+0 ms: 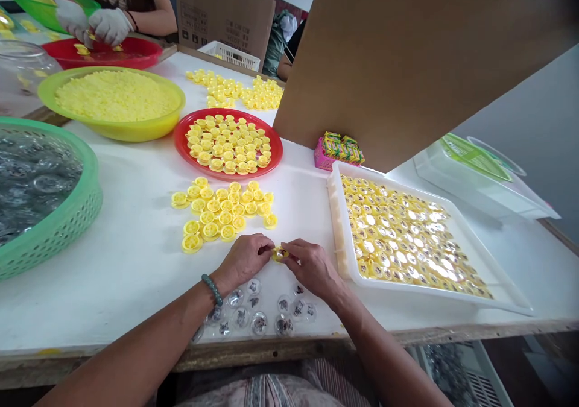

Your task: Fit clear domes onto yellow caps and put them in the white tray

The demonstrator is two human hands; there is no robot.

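Note:
My left hand (244, 258) and my right hand (311, 266) meet near the table's front edge, fingers pinched together on one small yellow cap (280, 254). Just beyond them lies a loose group of yellow caps (221, 210) on the white table. Under my wrists sit several clear round lids (259, 312) with small pictures. To the right stands a white tray (341, 238) filled with several finished yellow pieces under shiny covers.
A red plate (185, 148) of yellow caps sits behind the loose group, with a yellow bowl (113, 129) of yellow bits and a green basket (58, 226) at left. A tilted cardboard sheet (407, 51) rises at right. Another person's gloved hands (97, 26) work over a red dish at far left.

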